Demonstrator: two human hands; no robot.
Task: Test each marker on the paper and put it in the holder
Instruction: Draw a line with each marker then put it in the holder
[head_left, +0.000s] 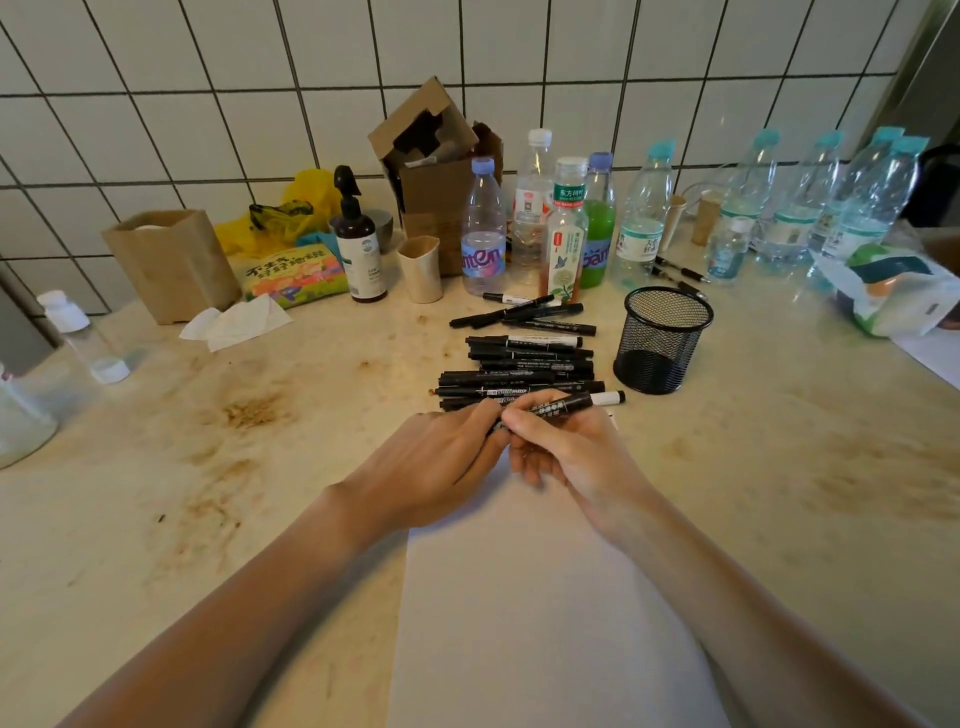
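Both hands meet over the far end of the paper: my right hand (566, 452) pinches a black marker (563, 408) between thumb and curled fingers, its white end pointing right toward the holder, while my left hand (441, 457) closes its fingertips on the marker's left end, so the two hands touch around it. From here I cannot tell whether the cap is on or coming off. Beneath my forearms lies the white sheet of paper (519, 623), running from the near edge of the stained countertop (234, 467) up to my hands. Just beyond my fingers sits the pile of black markers (519, 371), lying mostly crosswise, with a smaller loose group of markers (524, 314) a little farther back. To the right of the pile, close beside it, stands the black mesh pen holder (662, 338), upright, and I see nothing inside it. Farther left on the countertop lie a crumpled tissue (234, 325) and a white bottle cap (110, 370). Along the back edge, against the tiled wall (208, 104), I see a brown paper bag (171, 262), a colourful snack packet (293, 275), a dark pump bottle (358, 244), a beige cup (421, 267), an opened cardboard box (431, 150), and a row of plastic drink bottles (571, 223) stretching toward the far right corner.
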